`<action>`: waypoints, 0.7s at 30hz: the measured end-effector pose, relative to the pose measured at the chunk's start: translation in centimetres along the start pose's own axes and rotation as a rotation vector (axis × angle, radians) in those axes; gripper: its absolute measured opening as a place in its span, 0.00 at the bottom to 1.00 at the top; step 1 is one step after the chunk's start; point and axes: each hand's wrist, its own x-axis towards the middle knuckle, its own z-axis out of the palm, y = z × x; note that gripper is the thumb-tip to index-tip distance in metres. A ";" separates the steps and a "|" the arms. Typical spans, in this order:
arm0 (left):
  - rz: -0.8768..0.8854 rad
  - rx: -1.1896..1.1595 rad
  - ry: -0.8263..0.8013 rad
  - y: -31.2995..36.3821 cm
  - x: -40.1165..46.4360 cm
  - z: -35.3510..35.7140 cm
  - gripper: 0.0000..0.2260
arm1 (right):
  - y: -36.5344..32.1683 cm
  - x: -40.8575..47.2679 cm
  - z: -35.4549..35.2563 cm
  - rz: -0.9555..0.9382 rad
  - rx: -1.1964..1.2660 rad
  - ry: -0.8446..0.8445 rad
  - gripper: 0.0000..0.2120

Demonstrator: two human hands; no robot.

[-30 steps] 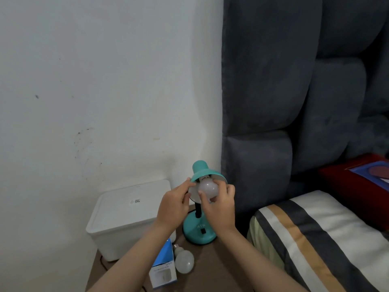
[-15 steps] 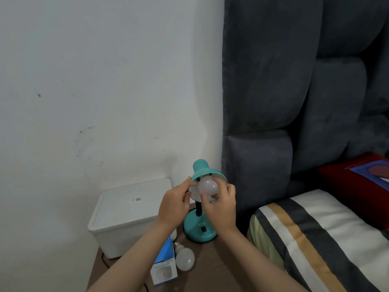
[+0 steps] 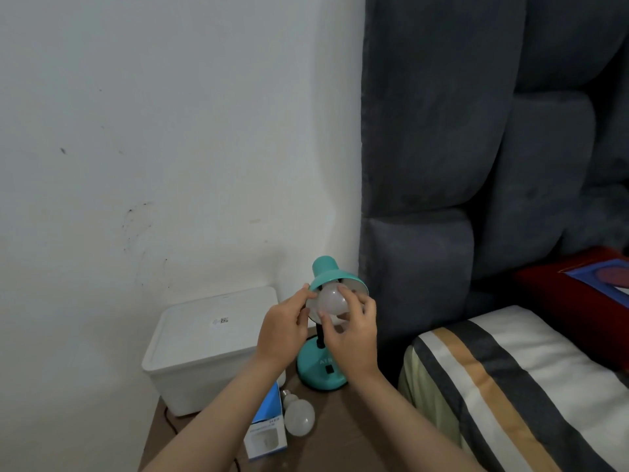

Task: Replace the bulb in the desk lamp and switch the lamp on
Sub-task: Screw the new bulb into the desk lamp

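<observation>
A small teal desk lamp (image 3: 321, 371) stands on a brown bedside table, its shade (image 3: 332, 275) tilted toward me. A white bulb (image 3: 332, 299) sits in the shade's mouth. My right hand (image 3: 352, 338) wraps its fingers around this bulb from below and the right. My left hand (image 3: 284, 332) pinches the shade's left rim with thumb and fingers. A second white bulb (image 3: 299, 419) lies on the table in front of the lamp's base. The bulb's socket end is hidden inside the shade.
A blue and white bulb box (image 3: 267, 432) lies beside the loose bulb. A white lidded plastic bin (image 3: 211, 338) fills the table's back left. A dark grey padded headboard (image 3: 442, 165) and a striped bed (image 3: 510, 386) are right of the lamp.
My right hand's fingers have shifted around the bulb, as in a turn. The left hand stays on the shade's rim.
</observation>
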 end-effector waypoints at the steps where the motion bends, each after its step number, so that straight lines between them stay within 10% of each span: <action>1: -0.002 0.002 -0.001 0.0 0.0 0.0 0.14 | -0.1 0.0 -0.1 0.011 0.000 0.011 0.22; 21: -0.006 0.023 0.010 0.3 -0.1 0.2 0.15 | -0.7 0.4 -0.6 0.234 0.118 0.064 0.20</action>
